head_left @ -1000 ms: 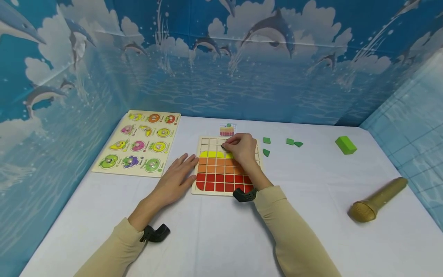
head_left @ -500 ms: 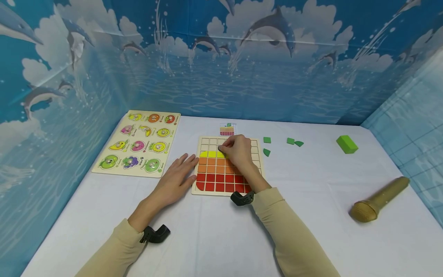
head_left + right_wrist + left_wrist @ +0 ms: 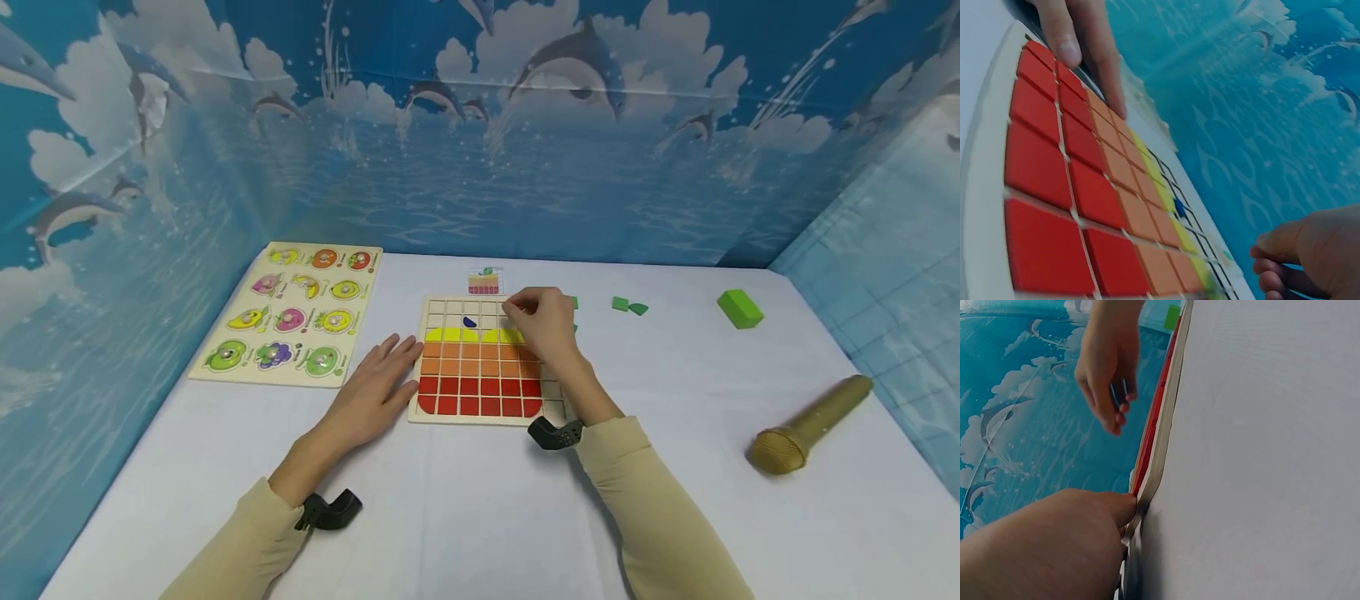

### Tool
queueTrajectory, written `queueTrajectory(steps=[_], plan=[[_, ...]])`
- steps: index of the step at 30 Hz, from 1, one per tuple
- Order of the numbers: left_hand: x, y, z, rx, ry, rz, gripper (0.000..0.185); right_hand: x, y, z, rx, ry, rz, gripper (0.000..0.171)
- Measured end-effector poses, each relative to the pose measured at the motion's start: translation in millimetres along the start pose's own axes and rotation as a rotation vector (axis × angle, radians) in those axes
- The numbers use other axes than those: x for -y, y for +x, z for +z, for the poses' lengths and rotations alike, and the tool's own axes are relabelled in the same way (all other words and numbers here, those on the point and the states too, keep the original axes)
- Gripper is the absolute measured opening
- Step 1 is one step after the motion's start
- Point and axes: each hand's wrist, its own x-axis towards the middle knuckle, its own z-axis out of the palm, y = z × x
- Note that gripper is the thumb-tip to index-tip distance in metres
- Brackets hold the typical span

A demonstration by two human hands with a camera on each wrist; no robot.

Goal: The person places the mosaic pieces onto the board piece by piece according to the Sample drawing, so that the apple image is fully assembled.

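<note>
My left hand (image 3: 372, 392) rests with extended fingers against the left edge of a wooden grid board (image 3: 556, 408). Red, orange and yellow tiles fill its lower rows. A dark blue half-round piece (image 3: 469, 322) lies just above the yellow row; it also shows as a blue spot (image 3: 1179, 207) in the right wrist view. My right hand (image 3: 546, 327) hovers over the board's upper right, fingers curled. In the left wrist view, small dark pieces (image 3: 1117, 392) show between that hand's fingers; their exact shape is unclear.
Green tiles (image 3: 620, 304) lie right of the board, some partly behind my right hand. A small pattern card (image 3: 486, 281) lies behind it. A fruit puzzle board (image 3: 288, 312) sits left, a green block (image 3: 740, 309) and gold microphone (image 3: 810, 425) right.
My right hand has let go of the dark blue piece on the board and moved right. The left hand keeps its place at the board's edge. The head view has shifted slightly.
</note>
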Motion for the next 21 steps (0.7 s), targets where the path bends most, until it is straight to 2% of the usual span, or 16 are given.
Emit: queueTrajectory(steps=[4, 10, 16, 21], plan=[[-0.1, -0.5, -1.1, -0.001, -0.003, 0.005, 0.063, -17.2, 0.3, -23.2, 0.022, -0.042, 0.021, 0.016], [3.2, -3.4, -3.2, -0.009, -0.009, 0.011, 0.063, -30.8, 4.0, -47.1, 0.124, -0.149, 0.15, 0.024], [2.9, -3.4, -1.0, -0.016, -0.02, 0.016, 0.063, -35.3, 2.9, -62.3, 0.193, -0.223, 0.315, 0.029], [1.0, -1.5, 0.6, -0.03, -0.023, 0.032, 0.063, -41.7, 3.1, -68.2, 0.207, -0.221, 0.351, 0.027]])
